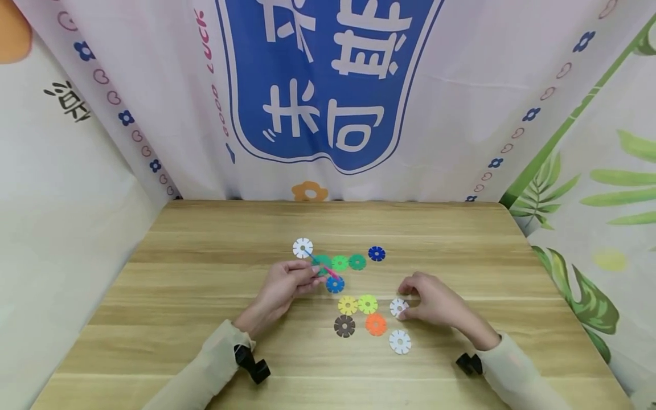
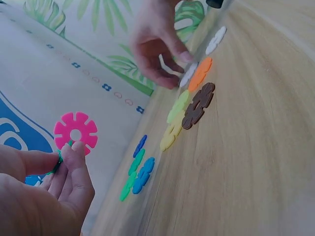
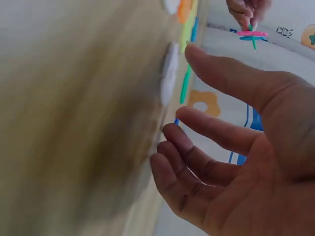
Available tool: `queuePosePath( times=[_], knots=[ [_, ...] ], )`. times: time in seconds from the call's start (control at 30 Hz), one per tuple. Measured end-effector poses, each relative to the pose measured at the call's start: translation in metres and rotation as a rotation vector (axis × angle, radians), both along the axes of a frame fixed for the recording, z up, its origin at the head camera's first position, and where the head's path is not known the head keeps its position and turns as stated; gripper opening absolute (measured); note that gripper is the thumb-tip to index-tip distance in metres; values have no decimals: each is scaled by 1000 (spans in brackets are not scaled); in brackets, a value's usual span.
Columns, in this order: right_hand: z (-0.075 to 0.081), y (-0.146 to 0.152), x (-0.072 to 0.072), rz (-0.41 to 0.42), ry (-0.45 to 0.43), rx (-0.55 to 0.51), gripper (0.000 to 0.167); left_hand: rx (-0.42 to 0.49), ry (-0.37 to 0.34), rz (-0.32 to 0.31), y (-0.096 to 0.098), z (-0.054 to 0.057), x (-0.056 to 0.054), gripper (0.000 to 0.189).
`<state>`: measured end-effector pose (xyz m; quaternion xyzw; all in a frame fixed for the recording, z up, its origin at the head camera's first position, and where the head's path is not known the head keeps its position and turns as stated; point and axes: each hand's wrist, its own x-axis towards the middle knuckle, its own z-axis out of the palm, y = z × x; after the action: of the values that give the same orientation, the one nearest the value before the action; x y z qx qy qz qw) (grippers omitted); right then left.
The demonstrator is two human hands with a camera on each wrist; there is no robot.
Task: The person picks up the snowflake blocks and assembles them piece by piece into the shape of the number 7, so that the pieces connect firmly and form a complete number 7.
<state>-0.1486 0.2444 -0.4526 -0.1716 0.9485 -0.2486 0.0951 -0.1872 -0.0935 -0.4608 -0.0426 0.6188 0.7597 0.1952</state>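
Observation:
My left hand (image 1: 284,289) pinches a green notched disc (image 1: 323,263) between thumb and fingers, held up over the table. Slotted across it are a pink notched disc (image 2: 76,132) and a blue one (image 1: 310,255), both nearly edge-on in the head view. Over a white notched disc (image 1: 397,308) on the right, my right hand (image 1: 435,302) reaches with thumb and fingers spread apart. In the right wrist view that white disc (image 3: 170,73) lies just beyond the fingertips, and a gap shows between thumb and fingers.
Loose discs lie on the wooden table (image 1: 205,353): yellow (image 1: 348,305), lime (image 1: 367,304), brown (image 1: 344,326), orange (image 1: 376,324), white (image 1: 400,341), several green and blue ones farther back, and another white one (image 1: 302,247) beyond the left hand. A printed curtain (image 1: 179,114) hangs behind.

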Motion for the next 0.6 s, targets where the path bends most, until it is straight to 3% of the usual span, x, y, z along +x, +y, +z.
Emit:
queuePosePath(
  times=[0.43, 0.6],
  knots=[
    [-6, -2, -1, 1, -52, -36, 33, -4, -1, 15, -3, 2, -1, 22],
    [-2, -8, -2, 1, -93, -133, 25, -9, -3, 17, -3, 1, 1, 22]
  ],
)
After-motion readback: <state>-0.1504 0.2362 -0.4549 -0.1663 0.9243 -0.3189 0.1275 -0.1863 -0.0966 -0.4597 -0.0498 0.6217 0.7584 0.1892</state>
